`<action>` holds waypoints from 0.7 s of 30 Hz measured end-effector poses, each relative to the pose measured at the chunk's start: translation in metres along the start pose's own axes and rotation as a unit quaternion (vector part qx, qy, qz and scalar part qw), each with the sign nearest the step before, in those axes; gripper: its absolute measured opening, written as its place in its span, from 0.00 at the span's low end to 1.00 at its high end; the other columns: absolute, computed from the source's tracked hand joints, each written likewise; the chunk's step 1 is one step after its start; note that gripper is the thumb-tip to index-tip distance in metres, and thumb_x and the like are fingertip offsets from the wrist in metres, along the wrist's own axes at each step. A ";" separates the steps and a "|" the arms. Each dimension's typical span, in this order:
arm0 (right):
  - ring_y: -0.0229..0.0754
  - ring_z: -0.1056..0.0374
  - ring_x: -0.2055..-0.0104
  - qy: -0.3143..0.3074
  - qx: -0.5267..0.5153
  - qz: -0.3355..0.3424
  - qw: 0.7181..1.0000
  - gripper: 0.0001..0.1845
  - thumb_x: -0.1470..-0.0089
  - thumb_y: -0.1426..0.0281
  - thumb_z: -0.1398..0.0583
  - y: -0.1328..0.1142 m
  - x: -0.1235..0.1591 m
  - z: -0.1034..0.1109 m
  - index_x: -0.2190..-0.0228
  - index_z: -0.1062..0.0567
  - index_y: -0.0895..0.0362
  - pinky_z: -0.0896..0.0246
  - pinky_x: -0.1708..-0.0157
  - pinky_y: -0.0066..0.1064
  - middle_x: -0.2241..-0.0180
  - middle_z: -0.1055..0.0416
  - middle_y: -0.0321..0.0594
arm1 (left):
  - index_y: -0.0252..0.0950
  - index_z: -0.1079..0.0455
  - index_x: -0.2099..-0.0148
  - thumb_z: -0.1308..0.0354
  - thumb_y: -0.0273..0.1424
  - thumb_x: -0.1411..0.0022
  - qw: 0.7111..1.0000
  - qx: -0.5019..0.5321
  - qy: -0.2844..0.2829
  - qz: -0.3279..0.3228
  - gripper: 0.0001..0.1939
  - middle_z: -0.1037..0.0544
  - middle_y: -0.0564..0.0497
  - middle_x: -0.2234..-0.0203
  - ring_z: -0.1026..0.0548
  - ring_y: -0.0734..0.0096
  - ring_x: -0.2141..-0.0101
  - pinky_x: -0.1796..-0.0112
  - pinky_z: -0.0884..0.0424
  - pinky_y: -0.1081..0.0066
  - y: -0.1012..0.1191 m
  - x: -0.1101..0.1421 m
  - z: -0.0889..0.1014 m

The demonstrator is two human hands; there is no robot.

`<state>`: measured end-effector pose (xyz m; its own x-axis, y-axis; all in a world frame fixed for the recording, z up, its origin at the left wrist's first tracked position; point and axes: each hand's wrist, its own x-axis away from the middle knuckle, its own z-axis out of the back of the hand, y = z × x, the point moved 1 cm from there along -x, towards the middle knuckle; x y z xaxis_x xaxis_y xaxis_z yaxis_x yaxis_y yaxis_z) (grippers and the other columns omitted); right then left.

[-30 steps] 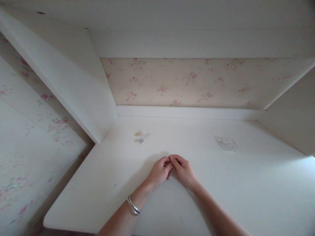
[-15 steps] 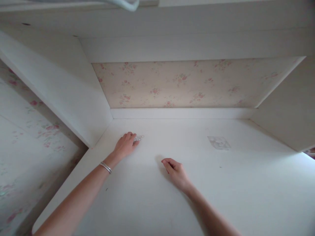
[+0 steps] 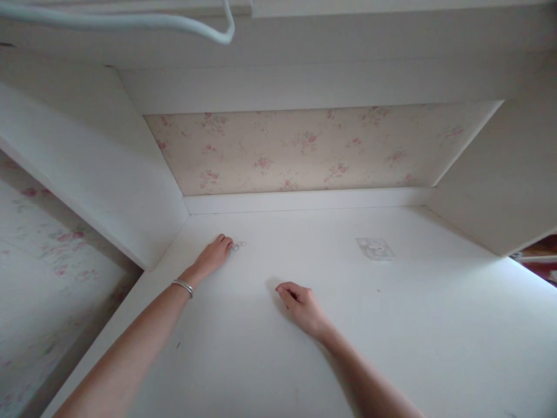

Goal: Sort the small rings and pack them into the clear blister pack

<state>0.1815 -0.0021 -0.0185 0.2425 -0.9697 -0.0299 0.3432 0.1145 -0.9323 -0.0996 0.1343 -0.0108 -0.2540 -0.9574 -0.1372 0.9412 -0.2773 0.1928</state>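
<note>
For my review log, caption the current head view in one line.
Left hand at a cluster of small rings, right hand curled over a white desk.

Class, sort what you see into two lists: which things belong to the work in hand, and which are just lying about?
In the work, it seems:
left hand, at the small rings
right hand, fingers curled; anything held is too small to tell

Lying about, apart from both hands:
see-through flat item
dark sliver
white cable, overhead

No text, label, brand, number or sign can be read anywhere in view
</note>
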 end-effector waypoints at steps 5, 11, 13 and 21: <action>0.33 0.46 0.75 -0.009 0.006 -0.003 1.000 0.19 0.42 0.58 0.50 0.001 0.000 0.001 0.68 0.26 0.57 0.51 0.74 0.25 0.78 0.40 0.32 | 0.36 0.35 0.50 0.63 0.36 0.33 0.998 0.034 0.058 -0.005 0.19 0.30 0.46 0.57 0.30 0.65 0.58 0.56 0.34 0.66 -0.013 0.000 0.005; 0.33 0.46 0.76 -0.010 0.017 0.004 1.000 0.18 0.42 0.59 0.50 -0.001 0.000 0.001 0.69 0.26 0.57 0.52 0.74 0.25 0.79 0.40 0.32 | 0.36 0.35 0.46 0.61 0.42 0.34 0.994 -0.031 0.084 0.059 0.23 0.32 0.42 0.49 0.35 0.56 0.49 0.50 0.39 0.57 -0.006 0.003 -0.003; 0.33 0.46 0.76 -0.009 0.019 0.003 1.000 0.18 0.42 0.59 0.50 -0.002 0.000 0.001 0.69 0.26 0.57 0.52 0.75 0.25 0.79 0.40 0.32 | 0.36 0.38 0.43 0.63 0.45 0.35 0.995 -0.040 0.049 0.082 0.27 0.38 0.41 0.43 0.41 0.52 0.44 0.47 0.43 0.54 0.005 0.002 -0.012; 0.32 0.46 0.77 -0.009 0.023 0.007 1.000 0.17 0.42 0.61 0.49 -0.004 0.000 0.001 0.69 0.26 0.57 0.51 0.74 0.25 0.79 0.39 0.31 | 0.38 0.44 0.39 0.66 0.53 0.37 0.999 0.001 -0.036 0.021 0.34 0.47 0.40 0.38 0.52 0.48 0.38 0.43 0.54 0.50 0.086 -0.009 -0.041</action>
<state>0.1811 -0.0024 -0.0140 0.2638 -0.9639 -0.0356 0.3802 0.1379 -0.9146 -0.0071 0.1226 -0.0329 -0.2300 -0.9714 -0.0587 0.9510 -0.2372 0.1983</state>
